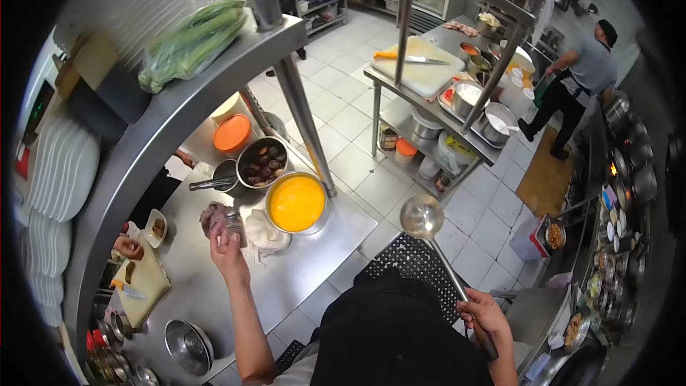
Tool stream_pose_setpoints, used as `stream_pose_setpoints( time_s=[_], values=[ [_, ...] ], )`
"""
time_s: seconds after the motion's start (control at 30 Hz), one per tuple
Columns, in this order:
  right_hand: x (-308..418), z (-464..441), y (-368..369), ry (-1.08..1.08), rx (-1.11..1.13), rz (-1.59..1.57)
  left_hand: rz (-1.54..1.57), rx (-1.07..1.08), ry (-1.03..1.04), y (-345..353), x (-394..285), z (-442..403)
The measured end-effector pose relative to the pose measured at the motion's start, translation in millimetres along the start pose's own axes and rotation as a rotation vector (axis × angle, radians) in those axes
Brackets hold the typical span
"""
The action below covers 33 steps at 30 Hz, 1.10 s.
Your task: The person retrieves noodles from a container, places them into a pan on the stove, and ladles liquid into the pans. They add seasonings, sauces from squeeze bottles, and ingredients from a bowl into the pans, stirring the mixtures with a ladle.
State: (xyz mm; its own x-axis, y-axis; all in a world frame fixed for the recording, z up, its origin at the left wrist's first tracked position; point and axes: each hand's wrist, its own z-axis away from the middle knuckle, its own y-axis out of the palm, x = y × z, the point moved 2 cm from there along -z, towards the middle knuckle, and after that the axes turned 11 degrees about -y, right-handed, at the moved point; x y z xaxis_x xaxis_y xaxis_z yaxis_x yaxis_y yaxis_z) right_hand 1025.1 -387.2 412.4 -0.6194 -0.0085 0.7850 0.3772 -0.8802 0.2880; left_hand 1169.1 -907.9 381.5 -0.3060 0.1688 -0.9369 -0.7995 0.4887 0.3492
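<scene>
- The right hand is gripping a ladle by its handle, the fingers wrapping round it
- The ladle is pointing away from the wearer, its round end hanging above the floor, to the right of the surface
- The left hand is reaching over the surface, its fingers touching a small jar; how firmly they are closing on it, I cannot tell
- A white cloth is lying just right of the jar
- A pot of yellow liquid is standing near the surface's far right edge, a pot of dark pieces standing beside it, farther left
- A metal bowl is sitting at the near left
- Another person's hand is resting near a cutting board at the left, where a knife is lying
</scene>
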Motion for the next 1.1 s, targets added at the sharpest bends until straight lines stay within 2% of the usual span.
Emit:
stream_pose_setpoints(
  time_s=[0.07,0.17,0.23,0.3,0.37,0.43,0.5,0.57,0.63,0.7,0.77,0.8,0.87,0.93,1.0,1.07,1.1],
  values=[
    [-2.3,-5.0,-4.8,0.015,-0.033,0.01,-0.035,-0.049,0.012,-27.5,11.5,-21.2],
    [-4.1,-12.4,-14.1,0.036,-0.051,0.015,-0.338,-0.181,0.045,-66.1,59.3,-58.2],
    [-11.7,-20.2,-24.3,0.053,-0.057,0.102,-0.879,-0.446,0.137,-51.5,61.6,-71.4],
    [-13.2,-25.6,-26.9,0.057,-0.102,0.107,-0.639,-0.376,0.076,-56.9,94.2,-99.3],
    [-19.3,-33.9,-33.3,0.078,-0.131,0.094,-0.624,-0.349,0.115,-43.7,110.5,-108.2],
    [-17.0,-38.9,-32.7,0.078,-0.133,0.164,-0.706,-0.343,0.128,-53.5,142.8,-121.2],
    [-27.1,-54.3,-46.9,0.021,-0.101,0.176,-0.828,-0.432,0.099,-58.7,150.3,-120.0],
    [-10.5,-38.4,-27.8,0.019,-0.087,0.312,-1.089,-0.526,0.233,-52.9,132.6,-98.2],
    [1.3,-39.7,-27.3,0.049,-0.091,0.32,-1.23,-0.599,0.299,-50.9,106.6,-64.0],
    [-6.5,-48.1,-43.3,0.034,-0.093,0.191,-1.114,-0.406,0.074,-38.1,47.4,-21.9],
    [2.7,-51.9,-51.5,0.06,-0.078,0.23,-0.797,-0.349,-0.187,-9.8,-0.5,15.6],
    [5.7,-56.5,-59.0,0.035,-0.063,0.259,-0.801,-0.353,-0.182,9.7,-23.5,29.6],
    [6.3,-66.0,-79.3,0.017,-0.045,0.281,-0.53,-0.198,-0.1,60.3,-67.9,52.1],
    [5.3,-78.5,-103.2,-0.003,-0.02,0.295,-0.526,-0.153,-0.008,116.4,-114.8,77.1],
    [11.2,-78.9,-118.5,0.006,-0.04,0.264,-0.517,-0.101,0.076,167.3,-130.5,86.9],
    [12.9,-84.7,-137.2,0.025,-0.027,0.254,-0.689,-0.047,0.628,211.4,-141.0,101.7],
    [10.7,-89.3,-149.9,0.034,-0.006,0.265,-0.638,0.078,0.755,239.9,-140.9,102.8]
  ],
)
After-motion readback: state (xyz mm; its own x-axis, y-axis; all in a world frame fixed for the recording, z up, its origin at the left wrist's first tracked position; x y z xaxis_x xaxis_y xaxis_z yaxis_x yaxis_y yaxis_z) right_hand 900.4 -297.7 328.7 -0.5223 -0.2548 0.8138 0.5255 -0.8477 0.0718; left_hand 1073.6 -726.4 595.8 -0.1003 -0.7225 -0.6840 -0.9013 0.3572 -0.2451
